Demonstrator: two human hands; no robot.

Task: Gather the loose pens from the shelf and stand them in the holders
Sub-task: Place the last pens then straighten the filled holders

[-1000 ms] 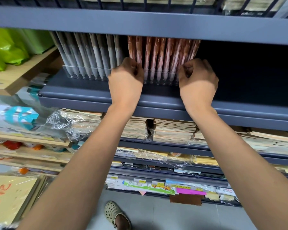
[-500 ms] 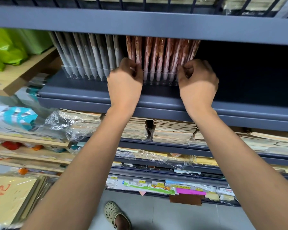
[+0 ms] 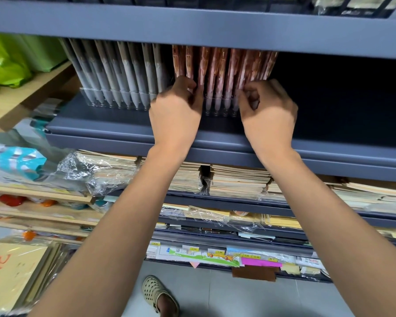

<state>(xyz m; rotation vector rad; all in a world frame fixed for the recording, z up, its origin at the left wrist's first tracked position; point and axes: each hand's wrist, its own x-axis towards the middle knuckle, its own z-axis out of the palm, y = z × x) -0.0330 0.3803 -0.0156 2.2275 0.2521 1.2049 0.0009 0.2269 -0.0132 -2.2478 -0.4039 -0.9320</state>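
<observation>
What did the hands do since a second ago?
Hardly anything. The left hand and right hand keep pinching the brown pens, fingers only fidgeting. The grey pens, the clear holder and the shelf stayed put.

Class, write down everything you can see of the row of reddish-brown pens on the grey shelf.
The reddish-brown pens are mottled, glossy, plastic-looking. They stand packed, tips down, slightly fanned, in a clear holder on the grey shelf, right of the grey pens. The shelf above hides their tops. The left hand pinches the row's left end; the right hand touches its right end with curled fingers, grip unclear.
</observation>
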